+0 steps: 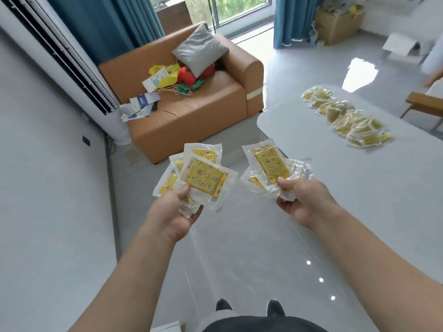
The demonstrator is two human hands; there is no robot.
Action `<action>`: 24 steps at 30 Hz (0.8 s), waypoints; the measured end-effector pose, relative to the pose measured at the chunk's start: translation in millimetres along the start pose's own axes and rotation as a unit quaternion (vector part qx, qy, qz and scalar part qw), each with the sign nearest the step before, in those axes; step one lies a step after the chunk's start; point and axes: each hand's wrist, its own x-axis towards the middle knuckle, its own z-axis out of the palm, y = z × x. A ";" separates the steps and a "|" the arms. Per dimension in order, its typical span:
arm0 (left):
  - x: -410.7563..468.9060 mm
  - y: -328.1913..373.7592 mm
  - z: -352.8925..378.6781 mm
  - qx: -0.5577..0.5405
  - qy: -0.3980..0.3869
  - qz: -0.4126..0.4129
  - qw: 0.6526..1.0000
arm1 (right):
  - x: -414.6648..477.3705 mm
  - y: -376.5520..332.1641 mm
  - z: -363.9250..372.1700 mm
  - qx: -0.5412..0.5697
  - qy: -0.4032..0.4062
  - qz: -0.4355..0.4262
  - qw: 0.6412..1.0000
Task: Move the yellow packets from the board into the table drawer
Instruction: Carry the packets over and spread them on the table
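Thumbs pressed on top, the left hand (172, 212) pinched one fan of yellow packets (203, 178) and the right hand (304, 202) pinched another fan (271, 164), both held near, over the floor. Many loose packets (345, 116) lay on the white board (287, 130), far right. No drawer showed; the job seemed barely half done.

Far ahead of me, orange sofa (191, 116) with grey cushion (199, 49), coloured bags (190, 76) and papers (143, 101) on it. White standing air conditioner (72, 75) left; cardboard box (340, 25) far right by blue curtain (294, 20).
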 end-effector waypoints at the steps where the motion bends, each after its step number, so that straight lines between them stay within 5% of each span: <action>1: 6.6 -0.1 17.8 0.009 -0.009 -0.004 1.000 | 8.1 -9.0 -9.3 0.010 0.006 -0.004 1.000; 24: 236.5 -32.4 420.5 0.213 -0.187 -0.145 0.948 | 220.8 -217.0 -144.2 0.161 0.269 -0.042 0.949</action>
